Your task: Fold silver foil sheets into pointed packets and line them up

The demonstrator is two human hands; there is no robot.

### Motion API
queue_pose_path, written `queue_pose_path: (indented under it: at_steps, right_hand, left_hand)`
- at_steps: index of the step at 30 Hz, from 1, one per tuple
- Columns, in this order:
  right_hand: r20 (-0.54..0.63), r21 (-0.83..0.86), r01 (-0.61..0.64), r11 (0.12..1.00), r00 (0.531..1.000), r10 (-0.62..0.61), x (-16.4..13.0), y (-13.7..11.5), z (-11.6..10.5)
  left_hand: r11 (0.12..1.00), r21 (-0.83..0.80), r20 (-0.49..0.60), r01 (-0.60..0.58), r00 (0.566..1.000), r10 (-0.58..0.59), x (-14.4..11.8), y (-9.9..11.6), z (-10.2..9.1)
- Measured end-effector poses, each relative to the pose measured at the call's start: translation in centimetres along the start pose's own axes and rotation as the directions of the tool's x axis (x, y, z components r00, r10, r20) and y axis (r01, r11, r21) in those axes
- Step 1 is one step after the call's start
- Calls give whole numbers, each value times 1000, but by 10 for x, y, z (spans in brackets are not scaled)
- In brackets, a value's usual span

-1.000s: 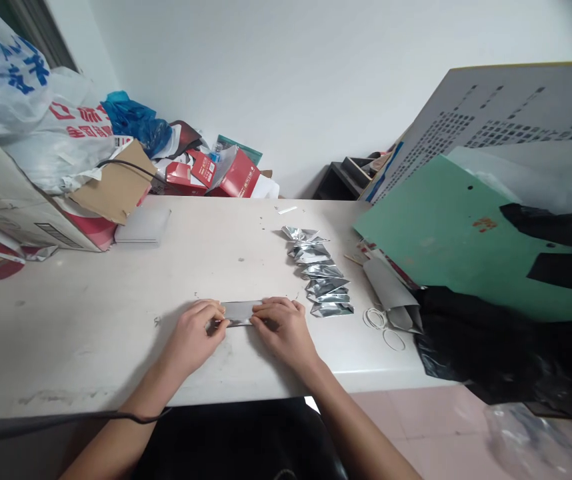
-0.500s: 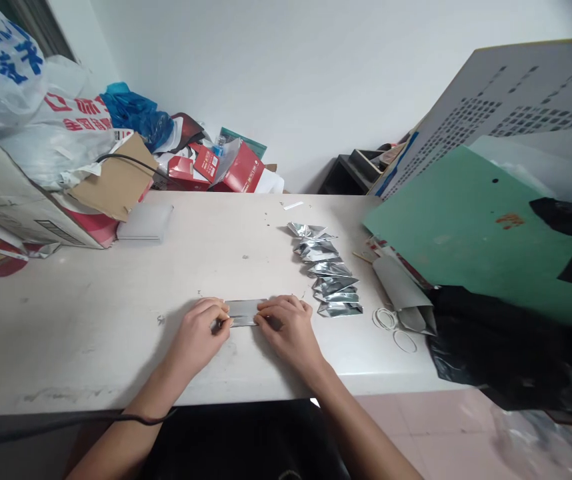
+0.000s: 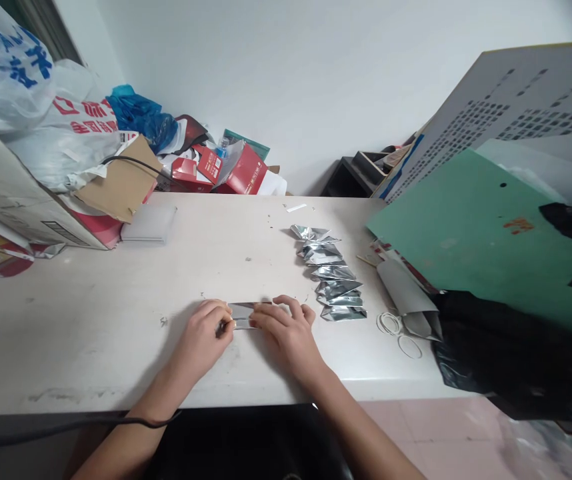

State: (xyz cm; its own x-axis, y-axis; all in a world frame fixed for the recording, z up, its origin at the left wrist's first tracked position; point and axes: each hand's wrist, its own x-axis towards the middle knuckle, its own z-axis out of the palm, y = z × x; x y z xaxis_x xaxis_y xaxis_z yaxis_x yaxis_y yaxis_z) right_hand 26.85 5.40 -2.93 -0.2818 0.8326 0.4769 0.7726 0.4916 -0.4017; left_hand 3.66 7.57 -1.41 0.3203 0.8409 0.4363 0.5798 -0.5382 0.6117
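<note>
A flat, folded silver foil strip [image 3: 241, 315] lies crosswise on the white table between my hands. My left hand [image 3: 207, 337] is closed in a pinch on its left end, thumb and fingertips together at the edge. My right hand [image 3: 286, 330] rests on the right end of the strip, its fingers stretched flat over the foil and the outer fingers lifted apart; its thumb is hidden. To the right of that hand, several folded, crumpled foil pieces [image 3: 340, 291] form an overlapping column that runs toward the back of the table.
White rubber bands [image 3: 390, 324] and a rolled grey sheet [image 3: 409, 300] lie at the right. Beyond them lean a green board [image 3: 446, 220] and a black plastic bag [image 3: 496, 353]. Cartons [image 3: 26, 193] and plastic bags [image 3: 66, 120] crowd the left; red boxes [image 3: 246, 170] stand behind.
The fingers of my right hand have straightened and spread out over the foil, where they pinched its edge before. My left hand keeps its pinch. The view has shifted slightly.
</note>
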Motion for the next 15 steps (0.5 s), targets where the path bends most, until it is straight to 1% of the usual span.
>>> queue_pose_path:
  at_steps: [1,3,5,6,8,10,11,13,15]
  right_hand:
    - [30,-45,72,996,997,-71,0,0,-1]
    - [110,-118,201,973,976,-188,0,0,-4]
    - [165,-162,281,946,953,-255,2,0,-8]
    - [185,-180,303,936,945,-271,3,-1,-10]
    - [218,-200,332,922,932,-289,6,-4,-14]
    - [242,-199,344,918,925,-294,8,-9,-17]
    - [256,-191,342,920,922,-289,8,-11,-19]
    - [291,-160,322,933,919,-267,8,-12,-22]
    - [326,-124,284,951,916,-232,5,-8,-27]
  left_hand:
    - [1000,4,3,-1,1000,1,0,1,0]
    - [1000,15,12,1,1000,-1,1,2,-1]
    - [999,48,29,-7,1000,5,2,5,-2]
    - [996,81,43,-35,999,32,1,8,-2]
    - [971,181,84,-156,986,142,-2,13,-2]
    - [914,285,132,-288,956,261,-7,20,-2]
    - [889,325,149,-322,946,288,-11,22,-2]
    - [872,376,163,-314,949,271,-19,26,-3]
    - [880,399,170,-256,964,203,-27,25,-7]
